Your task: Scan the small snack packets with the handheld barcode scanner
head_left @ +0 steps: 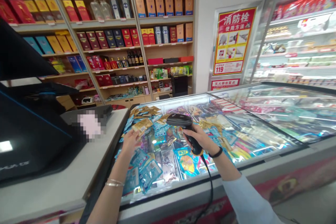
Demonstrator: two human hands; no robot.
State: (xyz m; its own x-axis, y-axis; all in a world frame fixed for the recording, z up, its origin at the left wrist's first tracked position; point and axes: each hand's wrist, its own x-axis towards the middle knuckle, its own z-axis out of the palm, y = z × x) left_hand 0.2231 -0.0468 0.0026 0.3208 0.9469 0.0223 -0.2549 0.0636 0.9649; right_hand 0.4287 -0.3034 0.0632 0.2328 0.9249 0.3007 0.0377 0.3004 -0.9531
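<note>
My right hand (201,138) is wrapped around the handle of a black barcode scanner (181,120), whose cable hangs down over the freezer's front edge. Between the fingers of my left hand (131,140) is a gold snack packet (142,125), held in front of the scanner's head. Both hands are above the glass top of a chest freezer (236,168). A heap of gold packets (147,111) lies on the glass behind my left hand. Blue packets (151,175) are spread on the glass nearer to me, and more lie beyond the scanner.
At the left, a counter (105,147) carries a black checkout terminal (34,136). Shelves of boxed bottles (115,38) stand at the back. A lit display cooler (301,45) is at the right, beside a red and yellow wall poster (234,40).
</note>
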